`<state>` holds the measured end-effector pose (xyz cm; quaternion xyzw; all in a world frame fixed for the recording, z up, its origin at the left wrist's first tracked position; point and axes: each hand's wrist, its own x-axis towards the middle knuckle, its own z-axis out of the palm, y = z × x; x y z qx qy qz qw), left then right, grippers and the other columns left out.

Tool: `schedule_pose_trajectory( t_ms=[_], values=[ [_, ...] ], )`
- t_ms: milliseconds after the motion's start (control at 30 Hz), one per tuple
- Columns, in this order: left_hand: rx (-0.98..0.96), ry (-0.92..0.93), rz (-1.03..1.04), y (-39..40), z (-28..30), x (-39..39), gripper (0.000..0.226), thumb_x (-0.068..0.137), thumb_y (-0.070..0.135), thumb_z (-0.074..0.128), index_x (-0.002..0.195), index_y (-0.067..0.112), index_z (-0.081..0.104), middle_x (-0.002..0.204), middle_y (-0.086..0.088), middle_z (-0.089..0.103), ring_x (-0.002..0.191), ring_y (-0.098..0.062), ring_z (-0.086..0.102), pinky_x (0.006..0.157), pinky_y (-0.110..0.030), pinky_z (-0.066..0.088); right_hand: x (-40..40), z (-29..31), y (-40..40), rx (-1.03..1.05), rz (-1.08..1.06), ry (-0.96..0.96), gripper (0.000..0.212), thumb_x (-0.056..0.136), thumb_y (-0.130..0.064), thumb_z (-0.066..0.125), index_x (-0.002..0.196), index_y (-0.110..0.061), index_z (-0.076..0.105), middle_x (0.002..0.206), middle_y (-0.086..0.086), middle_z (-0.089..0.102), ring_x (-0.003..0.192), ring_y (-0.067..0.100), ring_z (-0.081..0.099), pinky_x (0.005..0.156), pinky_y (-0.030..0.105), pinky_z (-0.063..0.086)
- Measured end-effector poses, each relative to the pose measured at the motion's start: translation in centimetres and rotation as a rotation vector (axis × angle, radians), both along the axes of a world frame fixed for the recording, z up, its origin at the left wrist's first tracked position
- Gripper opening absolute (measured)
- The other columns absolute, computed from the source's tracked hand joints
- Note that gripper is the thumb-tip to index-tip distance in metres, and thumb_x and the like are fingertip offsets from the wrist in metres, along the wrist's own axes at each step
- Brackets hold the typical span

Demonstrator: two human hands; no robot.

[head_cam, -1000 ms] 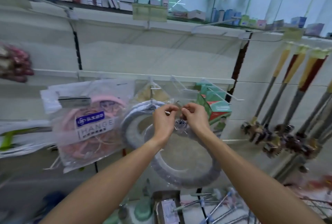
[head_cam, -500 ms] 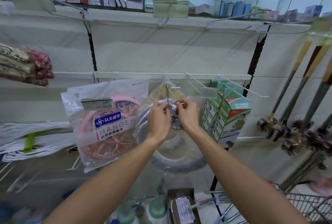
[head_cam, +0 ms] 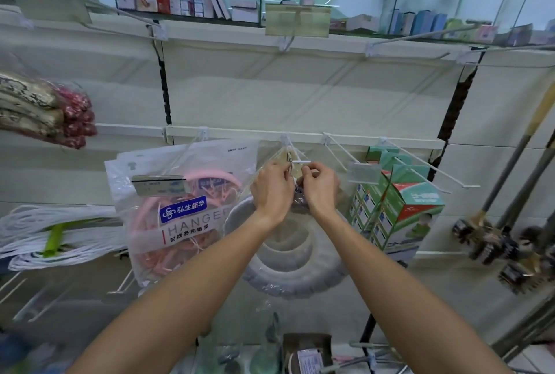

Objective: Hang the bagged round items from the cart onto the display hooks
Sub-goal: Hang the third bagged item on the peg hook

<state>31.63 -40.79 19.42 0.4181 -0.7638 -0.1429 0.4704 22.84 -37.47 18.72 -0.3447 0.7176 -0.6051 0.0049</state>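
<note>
- The bagged round item (head_cam: 295, 271), a grey ring in a clear plastic bag, hangs in the centre of the frame, in front of the white shelf wall (head_cam: 270, 97).
- The top of its bag is at the tip of a white display hook (head_cam: 301, 161), just above the two hands.
- The left hand (head_cam: 271, 190) is closed, its fingers pinching the top of the bag beside the hook.
- The right hand (head_cam: 319, 183) is closed too, pinching the same bag top from the other side; the two hands almost touch.
- Just to the left hangs a bag with a pink hanger (head_cam: 180, 211), with a blue label and the word HANGER on it.
- To the right of the hands, green boxes (head_cam: 396, 208) hang on other hooks.
- At the left edge I see coils of white rope (head_cam: 51, 232), and above them some folded cloth (head_cam: 39, 106).
- At the right edge long handles (head_cam: 510, 163) hang down, blurred.
- At the top, a glass shelf (head_cam: 186, 18) carries small boxes.
</note>
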Motion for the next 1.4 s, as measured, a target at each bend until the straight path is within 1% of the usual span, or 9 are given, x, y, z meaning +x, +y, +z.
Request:
schedule_pose_trajectory(
  t_ms=[133,267,367,467,667,900,1033,1167,1400],
  values=[
    [0.019,-0.035,0.031,-1.2,0.1,-1.2,0.018,0.089,0.013,0.056,0.083,0.02,0.072,0.083,-0.007,0.071,0.081,-0.033,0.066,0.062,-0.032,0.039,-1.3,-0.2,-1.6,-0.035,0.037,-0.06,0.019,0.09,-0.011,0.058,0.079,-0.021,0.07,0.069,0.008,0.074,0.069,0.028,0.071,0.068,0.035,0.057],
    [0.056,-0.034,0.023,-2.6,-0.4,-2.0,0.019,0.088,0.011,0.056,0.078,0.019,0.07,0.078,-0.009,0.071,0.077,-0.035,0.065,0.061,-0.034,0.041,-2.3,-0.8,-3.0,-0.027,0.051,-0.101,0.014,0.093,-0.008,0.06,0.092,-0.007,0.074,0.075,0.015,0.074,0.065,0.028,0.068,0.062,0.024,0.056],
    [0.067,-0.033,0.017,-3.1,-0.6,-2.3,0.02,0.088,0.008,0.056,0.077,0.019,0.068,0.074,-0.009,0.068,0.074,-0.033,0.062,0.061,-0.034,0.038,-3.0,-1.4,-3.9,-0.025,0.07,-0.119,0.014,0.092,-0.006,0.06,0.092,-0.002,0.073,0.071,0.018,0.071,0.047,0.006,0.06,0.045,0.008,0.043],
    [0.073,-0.042,0.019,-3.4,-0.7,-2.7,0.018,0.09,0.009,0.058,0.085,0.017,0.073,0.079,-0.011,0.071,0.074,-0.031,0.062,0.062,-0.032,0.036,-3.6,-1.6,-4.6,-0.004,0.082,-0.166,0.013,0.091,-0.005,0.06,0.089,-0.003,0.073,0.058,0.008,0.063,0.034,-0.001,0.052,0.04,0.011,0.04],
    [0.169,0.035,-0.005,-5.1,-2.7,-3.8,0.015,0.086,0.019,0.061,0.093,0.024,0.073,0.089,-0.001,0.075,0.088,-0.027,0.068,0.069,-0.031,0.046,-4.7,-3.6,-5.9,0.077,0.124,-0.115,0.029,0.089,-0.013,0.061,0.065,-0.03,0.062,0.062,0.006,0.071,0.058,0.027,0.068,0.069,0.047,0.061],
    [0.245,0.173,-0.218,-6.1,-3.6,-4.4,0.018,0.084,0.007,0.059,0.098,0.018,0.064,0.08,0.002,0.068,0.076,-0.019,0.066,0.072,-0.032,0.054,-3.8,-3.5,-4.6,0.133,0.175,0.089,0.016,0.092,-0.012,0.057,0.099,-0.021,0.069,0.072,0.001,0.068,0.068,0.023,0.062,0.065,0.029,0.044],
    [0.273,0.224,-0.278,-6.5,-3.4,-4.5,0.015,0.089,0.004,0.06,0.098,0.013,0.067,0.08,0.003,0.07,0.074,-0.013,0.066,0.062,-0.009,0.049,-3.8,-3.4,-4.2,0.144,0.198,0.144,0.023,0.096,-0.014,0.054,0.113,-0.022,0.067,0.082,0.004,0.073,0.073,0.024,0.067,0.069,0.033,0.052],
    [0.25,0.274,-0.327,-6.5,-3.2,-4.1,0.011,0.088,0.001,0.06,0.092,0.009,0.067,0.08,-0.002,0.073,0.07,-0.011,0.067,0.056,-0.006,0.046,-3.7,-3.3,-3.8,0.104,0.216,0.163,0.021,0.097,-0.015,0.053,0.112,-0.021,0.066,0.074,0.0,0.068,0.063,0.019,0.062,0.055,0.023,0.047],
    [0.267,0.274,-0.352,-6.3,-3.2,-3.8,0.014,0.088,-0.001,0.061,0.095,0.007,0.07,0.076,0.002,0.07,0.066,-0.003,0.064,0.055,-0.006,0.047,-3.7,-3.7,-4.0,0.128,0.204,0.156,0.013,0.094,-0.016,0.055,0.098,-0.025,0.065,0.073,0.0,0.069,0.064,0.022,0.068,0.063,0.038,0.058]
  ],
)
